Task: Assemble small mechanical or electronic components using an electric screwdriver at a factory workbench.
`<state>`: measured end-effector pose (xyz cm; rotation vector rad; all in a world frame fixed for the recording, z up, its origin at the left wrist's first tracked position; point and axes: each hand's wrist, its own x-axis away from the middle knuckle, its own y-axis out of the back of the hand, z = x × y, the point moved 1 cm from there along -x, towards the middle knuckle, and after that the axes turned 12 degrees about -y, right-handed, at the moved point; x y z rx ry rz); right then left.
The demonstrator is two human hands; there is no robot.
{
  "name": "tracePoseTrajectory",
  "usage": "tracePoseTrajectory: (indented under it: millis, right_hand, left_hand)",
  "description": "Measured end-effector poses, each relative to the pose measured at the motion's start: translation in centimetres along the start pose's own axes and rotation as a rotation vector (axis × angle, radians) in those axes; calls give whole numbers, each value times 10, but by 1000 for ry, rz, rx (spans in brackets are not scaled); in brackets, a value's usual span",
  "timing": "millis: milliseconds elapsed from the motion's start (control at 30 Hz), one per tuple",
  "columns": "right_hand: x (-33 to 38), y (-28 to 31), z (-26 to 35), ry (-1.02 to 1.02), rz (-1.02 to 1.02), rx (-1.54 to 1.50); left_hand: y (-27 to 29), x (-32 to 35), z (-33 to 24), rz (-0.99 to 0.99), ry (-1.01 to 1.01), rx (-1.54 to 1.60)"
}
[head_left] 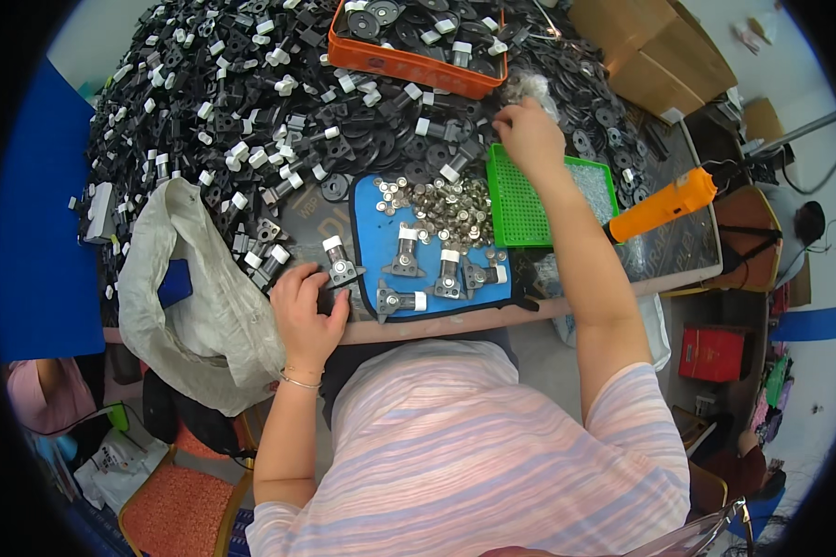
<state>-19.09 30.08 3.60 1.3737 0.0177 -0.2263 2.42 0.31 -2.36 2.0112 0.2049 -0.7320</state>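
My left hand [308, 311] rests at the table's front edge with its fingers apart, holding nothing that I can see. Just beyond its fingertips a dark grey plastic fitting with a white end [340, 261] stands beside the blue mat [373, 255]. Several similar fittings [405, 253] lie on the mat, in front of a heap of small round metal pieces [452, 209]. My right hand [535, 142] reaches over the green basket [527, 223], its fingers bent down next to a crumpled clear plastic bag [532, 87]. Its fingertips are hidden, and I cannot make out what they grip.
A large pile of black plastic parts [223, 111] covers the table's far and left sides. An orange tray [418, 74] sits in it. An orange-handled power tool [664, 204] lies right of the basket. A whitish sack [204, 306] hangs at the left edge; a cardboard box [655, 65] stands far right.
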Motion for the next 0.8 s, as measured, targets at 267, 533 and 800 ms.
tracePoseTrajectory:
  millis: [267,533,800]
  right_hand:
    - [43,26,-34,-314,570,-1191]
    - [174,23,-91,23,738,-1614]
    - [196,51,-64,466,625,-534]
  left_hand:
    - [2,4,1,3,3,16]
    - [15,-7,-26,84,-219,56]
    - [-21,-41,-88,451,-248,245]
